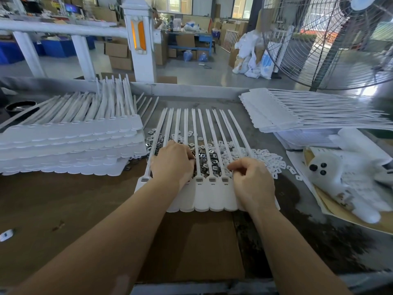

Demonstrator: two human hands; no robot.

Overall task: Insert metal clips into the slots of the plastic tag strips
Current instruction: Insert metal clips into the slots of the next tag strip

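Note:
A white plastic tag strip (207, 196) with several long tails lies flat at the middle of the table, its slots facing up near the hands. A heap of small metal clips (205, 155) lies under the tails, with white plastic pieces (270, 161) spread to its right. My left hand (172, 162) rests over the strip's left part, fingers curled into the clip heap; whether it holds a clip is hidden. My right hand (249, 179) sits over the strip's right part, thumb and forefinger pinched together above a slot; anything between them is too small to see.
A tall stack of tag strips (70, 145) fills the left of the table. Another stack (297, 111) lies at the back right. White gloves (348, 175) lie on paper at the right. A large fan (331, 39) stands behind. Cardboard (195, 248) covers the near table.

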